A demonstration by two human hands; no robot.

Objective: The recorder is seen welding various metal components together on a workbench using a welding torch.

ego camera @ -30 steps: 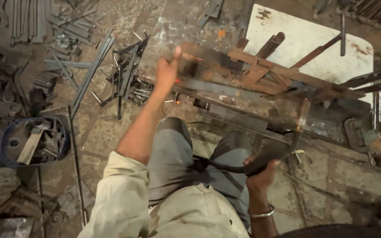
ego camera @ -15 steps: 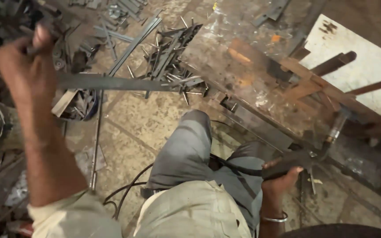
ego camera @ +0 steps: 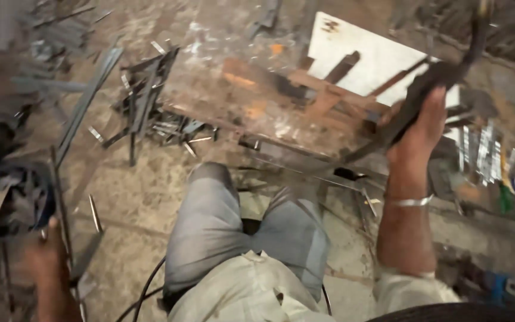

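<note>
Fingers of right hand [ego camera: 421, 122] grip dark tool [ego camera: 442, 74]; left hand [ego camera: 46, 253] clasps thin rod [ego camera: 61, 197].

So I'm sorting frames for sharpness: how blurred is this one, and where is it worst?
Head view: motion blur smears everything; worst at the left edge, where the left hand and its thin rod are soft; the right hand and dark tool streak too; the grey trousers read clearest. Light is flat, no glare.
</note>
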